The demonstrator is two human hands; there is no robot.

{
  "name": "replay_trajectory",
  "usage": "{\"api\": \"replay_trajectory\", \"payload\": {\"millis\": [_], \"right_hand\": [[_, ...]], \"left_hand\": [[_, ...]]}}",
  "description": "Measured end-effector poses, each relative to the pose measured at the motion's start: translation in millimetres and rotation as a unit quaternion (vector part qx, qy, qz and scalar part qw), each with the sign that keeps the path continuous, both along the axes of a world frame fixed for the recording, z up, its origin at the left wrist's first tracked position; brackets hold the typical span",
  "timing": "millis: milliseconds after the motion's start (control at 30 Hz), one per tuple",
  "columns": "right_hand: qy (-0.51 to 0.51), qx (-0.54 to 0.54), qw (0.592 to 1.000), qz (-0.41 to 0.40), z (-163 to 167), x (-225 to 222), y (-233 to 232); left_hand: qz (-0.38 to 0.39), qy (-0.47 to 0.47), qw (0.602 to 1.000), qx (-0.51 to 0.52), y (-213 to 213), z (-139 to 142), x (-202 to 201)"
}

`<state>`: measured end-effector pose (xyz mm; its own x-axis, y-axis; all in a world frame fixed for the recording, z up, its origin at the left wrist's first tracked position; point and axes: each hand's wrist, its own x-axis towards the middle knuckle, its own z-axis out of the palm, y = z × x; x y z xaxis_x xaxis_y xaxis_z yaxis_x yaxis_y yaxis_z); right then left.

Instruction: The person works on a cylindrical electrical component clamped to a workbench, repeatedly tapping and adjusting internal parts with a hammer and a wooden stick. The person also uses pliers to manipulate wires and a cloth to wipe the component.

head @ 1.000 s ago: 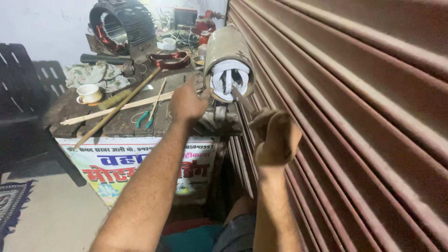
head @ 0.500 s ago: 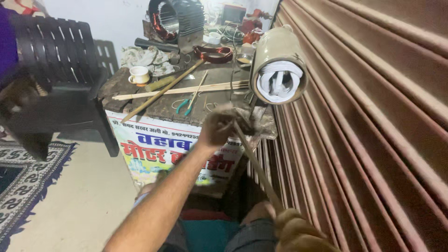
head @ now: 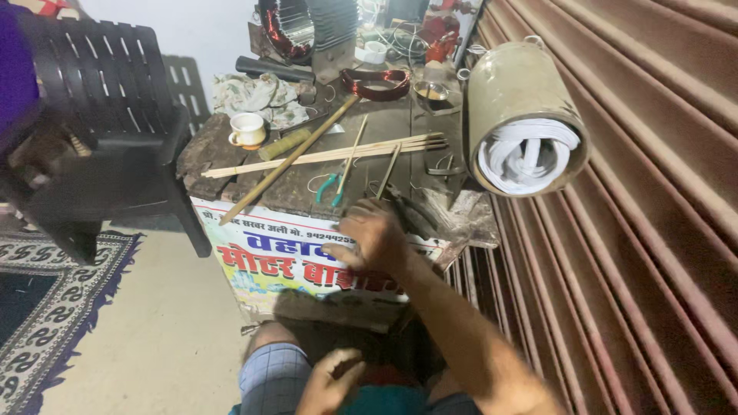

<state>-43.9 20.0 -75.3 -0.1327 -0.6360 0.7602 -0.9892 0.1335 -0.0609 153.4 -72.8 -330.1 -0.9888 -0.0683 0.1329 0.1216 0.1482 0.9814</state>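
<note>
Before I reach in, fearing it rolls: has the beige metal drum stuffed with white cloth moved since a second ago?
No. The beige metal drum still lies at the worn wooden table's right end, beside the ribbed shutter.

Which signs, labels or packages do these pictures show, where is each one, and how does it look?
Banner: hangs on the front of the workbench, under the right hand; a wide rectangle, white ground, large red letters, a row of small dark print on top, a blue-green picture at lower left.
No other label, package or screen can be made out.
</note>
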Motion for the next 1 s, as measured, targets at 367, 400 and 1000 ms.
{"api": "replay_trajectory", "payload": {"millis": [367,400,1000], "right_hand": [[0.058,0.311,0.899,-0.304,-21,-102,-55],[0.032,0.362,0.866,-0.342,-20,-102,-54],[-0.194,-0.427,0.832,-0.296,13,74,122]], "left_hand": [[-0.098,-0.164,0.98,0.058,-39,-33,-1],[-0.101,-0.166,0.979,0.058,-40,-31,3],[-0.073,-0.049,0.996,-0.024,-15,55,16]]}}
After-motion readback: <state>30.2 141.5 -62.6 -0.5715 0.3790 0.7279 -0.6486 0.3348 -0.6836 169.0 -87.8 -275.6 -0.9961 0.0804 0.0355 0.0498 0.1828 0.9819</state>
